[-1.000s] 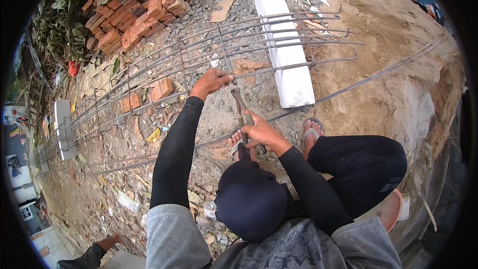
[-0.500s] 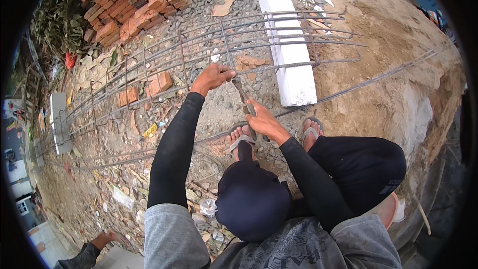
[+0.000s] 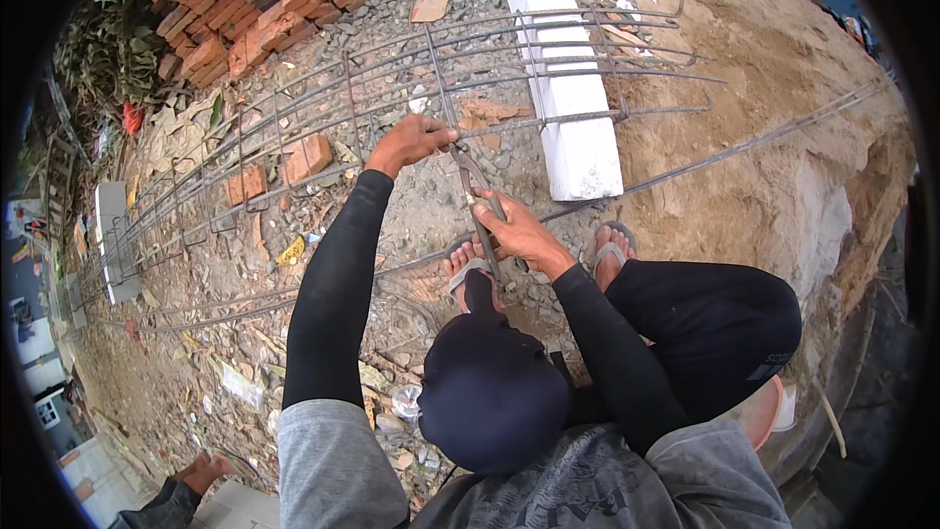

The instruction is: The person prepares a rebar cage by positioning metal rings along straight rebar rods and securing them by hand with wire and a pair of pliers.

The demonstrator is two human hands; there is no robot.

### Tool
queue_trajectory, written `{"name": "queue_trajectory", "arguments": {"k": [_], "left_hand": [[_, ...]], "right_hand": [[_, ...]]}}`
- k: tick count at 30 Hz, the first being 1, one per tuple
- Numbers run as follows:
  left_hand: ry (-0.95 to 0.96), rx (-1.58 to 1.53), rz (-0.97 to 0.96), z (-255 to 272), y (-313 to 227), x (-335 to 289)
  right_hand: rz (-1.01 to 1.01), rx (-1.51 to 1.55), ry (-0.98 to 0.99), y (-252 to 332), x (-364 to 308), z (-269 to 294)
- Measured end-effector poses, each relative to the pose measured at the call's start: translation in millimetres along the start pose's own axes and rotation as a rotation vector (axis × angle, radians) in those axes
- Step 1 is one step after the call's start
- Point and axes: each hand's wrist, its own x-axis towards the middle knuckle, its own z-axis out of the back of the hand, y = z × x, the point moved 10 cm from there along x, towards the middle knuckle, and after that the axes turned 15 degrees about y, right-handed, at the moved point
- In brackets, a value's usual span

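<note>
A long cage of steel bars with stirrups [image 3: 438, 71] stretches across the ground before me. My left hand [image 3: 403, 144] is closed in a pinch at the crossing of a stirrup and the nearest bar; whatever lies between its fingertips is too small to make out. In my right hand [image 3: 527, 237] I grip a pair of long-handled pincers [image 3: 466, 176]. Their jaws point up at the same crossing, just below my left fingertips, and the handles are spread somewhat apart. A white block [image 3: 580, 155] lies under the cage's right end.
Another pale block [image 3: 118, 245] supports the cage's far left end. Loose long bars [image 3: 754, 150] run along the ground near my sandalled feet. Stacked red bricks [image 3: 262, 31] stand at the upper left, and single bricks [image 3: 308, 158] lie beneath the cage. Another person's foot [image 3: 204, 475] shows at lower left.
The pincers' handles have spread apart and their jaws show more open near the crossing. My left hand stays pinched at about the same spot.
</note>
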Motion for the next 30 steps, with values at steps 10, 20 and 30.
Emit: {"name": "queue_trajectory", "arguments": {"k": [10,20,30], "left_hand": [[0.029,0.04,0.032,3.1,-1.0,5.2],[0.024,0.046,0.03,2.0,5.5,0.8],[-0.024,0.037,0.042,7.3,6.8,1.9]], "right_hand": [[0.031,0.078,0.04,-11.3,9.1,-10.6],[-0.176,-0.146,-0.205,-19.7,-16.8,-1.1],[0.068,-0.759,-0.315,23.0,-17.4,17.9]]}}
